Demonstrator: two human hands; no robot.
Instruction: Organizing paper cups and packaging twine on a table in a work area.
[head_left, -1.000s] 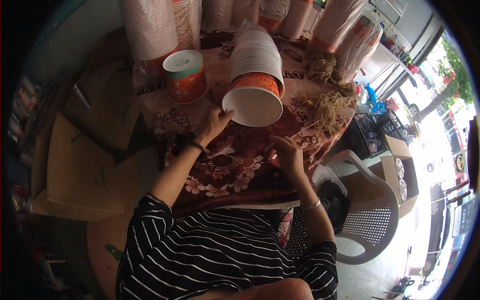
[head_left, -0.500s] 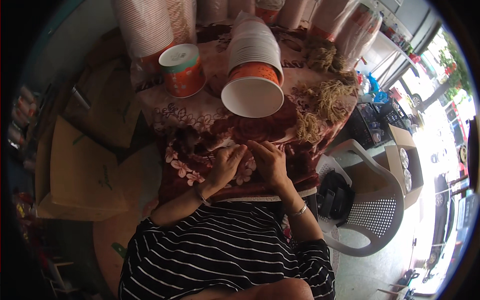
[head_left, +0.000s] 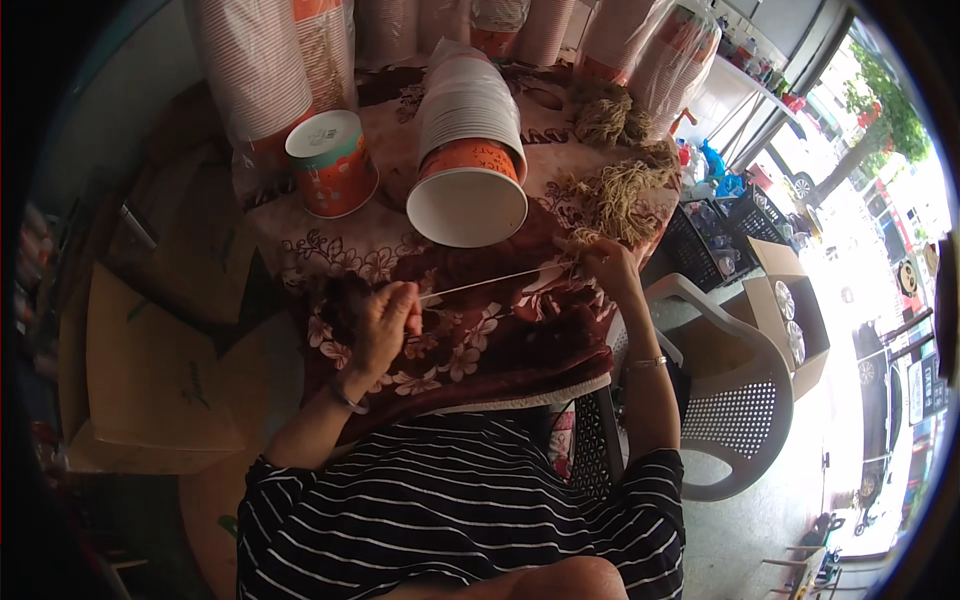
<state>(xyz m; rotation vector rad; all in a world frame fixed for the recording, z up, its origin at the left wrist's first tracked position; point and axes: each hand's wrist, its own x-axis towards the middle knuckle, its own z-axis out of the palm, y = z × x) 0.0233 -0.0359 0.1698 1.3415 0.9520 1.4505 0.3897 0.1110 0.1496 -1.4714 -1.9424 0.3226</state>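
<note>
A thin pale string runs taut between my two hands, low over the table. My left hand is closed on one end, above the flowered part of the tablecloth. At the other end, my right hand pinches the string beside the nearest tan bundle of strands; its fingertips are partly hidden. Beyond my hands lies a stack of paper buckets in clear plastic, its white mouth facing me. To its left an orange and green paper bucket stands upside down.
Tall plastic-wrapped stacks of paper buckets line the table's far side. The dark red flowered cloth covers the table. Open cardboard boxes stand at left. On the right are a grey plastic chair and black crates.
My hands were together at the table's near middle. The left has moved left and the right has moved right and away, with the string now stretched between them. The whole view has shifted slightly.
</note>
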